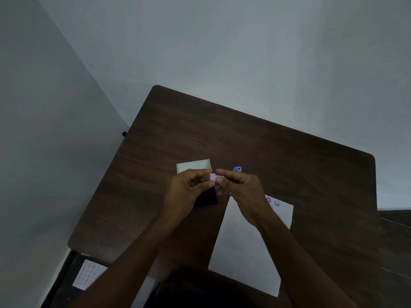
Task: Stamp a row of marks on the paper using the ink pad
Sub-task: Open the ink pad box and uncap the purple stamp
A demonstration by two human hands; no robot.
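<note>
A small pink round stamp (213,177) is pinched between the fingertips of my left hand (186,187) and my right hand (241,188), a little above the dark wooden table (278,152). Under my hands lies a dark ink pad (206,200), partly hidden. The white paper (246,245) lies to the right of it; two smiley marks (273,201) show near its far right corner, and my right wrist hides the paper's far edge beside them. A blue stamp (237,169) stands on the table just beyond my right hand.
A white open box (193,166) sits behind my left hand. The table stands in a corner against grey walls. Below the table's left edge, a white sheet with rows of round shapes (89,274) lies lower down.
</note>
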